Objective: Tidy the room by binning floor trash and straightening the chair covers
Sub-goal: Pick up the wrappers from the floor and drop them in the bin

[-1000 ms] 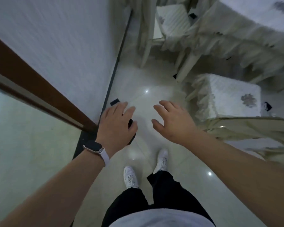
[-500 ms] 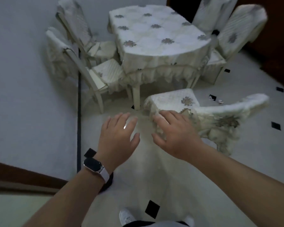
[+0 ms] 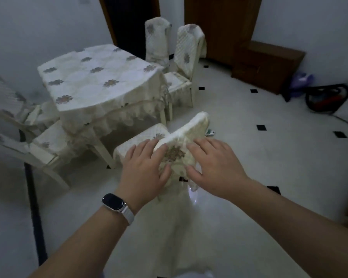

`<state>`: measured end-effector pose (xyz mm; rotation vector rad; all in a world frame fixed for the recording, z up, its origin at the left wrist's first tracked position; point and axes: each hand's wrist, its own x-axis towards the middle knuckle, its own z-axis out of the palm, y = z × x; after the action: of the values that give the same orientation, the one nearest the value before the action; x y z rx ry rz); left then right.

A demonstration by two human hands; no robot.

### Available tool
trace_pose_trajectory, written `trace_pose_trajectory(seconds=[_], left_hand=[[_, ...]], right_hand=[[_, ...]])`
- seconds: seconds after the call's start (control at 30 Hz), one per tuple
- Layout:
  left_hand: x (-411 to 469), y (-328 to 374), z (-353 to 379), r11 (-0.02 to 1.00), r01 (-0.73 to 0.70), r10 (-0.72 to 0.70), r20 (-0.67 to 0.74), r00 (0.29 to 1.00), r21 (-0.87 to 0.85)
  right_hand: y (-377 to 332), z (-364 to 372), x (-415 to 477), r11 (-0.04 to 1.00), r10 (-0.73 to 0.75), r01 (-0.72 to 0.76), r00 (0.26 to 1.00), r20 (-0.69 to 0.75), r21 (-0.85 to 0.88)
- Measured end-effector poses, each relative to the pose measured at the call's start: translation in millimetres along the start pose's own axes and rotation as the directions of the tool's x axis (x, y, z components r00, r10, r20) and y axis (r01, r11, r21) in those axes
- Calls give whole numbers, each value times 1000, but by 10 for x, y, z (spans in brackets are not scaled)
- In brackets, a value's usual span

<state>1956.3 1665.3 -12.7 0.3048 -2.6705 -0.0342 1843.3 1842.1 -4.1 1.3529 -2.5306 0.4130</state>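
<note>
A chair with a cream quilted cover (image 3: 191, 129) stands in front of me, its back towards me. The cover on the chair back looks rumpled, with a flower patch showing between my hands. My left hand (image 3: 145, 173), with a dark watch on its wrist, hovers with fingers spread at the left side of the chair back. My right hand (image 3: 211, 165) is spread at the right side. Whether either hand touches the cover is unclear. A small scrap of trash (image 3: 210, 133) lies on the floor just beyond the chair.
A table with a flowered cream cloth (image 3: 100, 81) stands behind the chair. Two covered chairs (image 3: 181, 57) are at its far side, two more (image 3: 18, 127) at the left. A brown cabinet (image 3: 267, 65) and a dark basket (image 3: 327, 99) sit at the right wall.
My view has lifted from the floor and my feet to the room. Both open hands have moved forward to the back of the nearest chair.
</note>
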Motion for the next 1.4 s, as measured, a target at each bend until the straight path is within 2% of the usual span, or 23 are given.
trace_pose_trajectory(seconds=[0.2,0.5,0.7,0.9,1.07,1.4], left_hand=[[456,740,217,993,-107,109,56,992,-41],[1093,1346,647,965,-241,250,88,964,-102],[1609,1517,1194,932,-326,339,65,938,-162],[2445,1631,1869,918,-330,355,87,931,-221],[3161,1780,2332,896,-343,386,111,916,-283],[4107,1850,2805,894,-318,378,150,914,-315]], right_hand=[[838,-228,-306,990,136,-138,988,-76,-17],[1672,-224,-592,958,270,-284,944,-191,-49],[2249,-117,-421,916,374,-385,921,-108,-113],[2913,39,35,878,444,-441,896,-31,-185],[3448,148,519,867,444,-433,896,-9,-247],[4293,235,1248,863,461,-452,887,-10,-226]])
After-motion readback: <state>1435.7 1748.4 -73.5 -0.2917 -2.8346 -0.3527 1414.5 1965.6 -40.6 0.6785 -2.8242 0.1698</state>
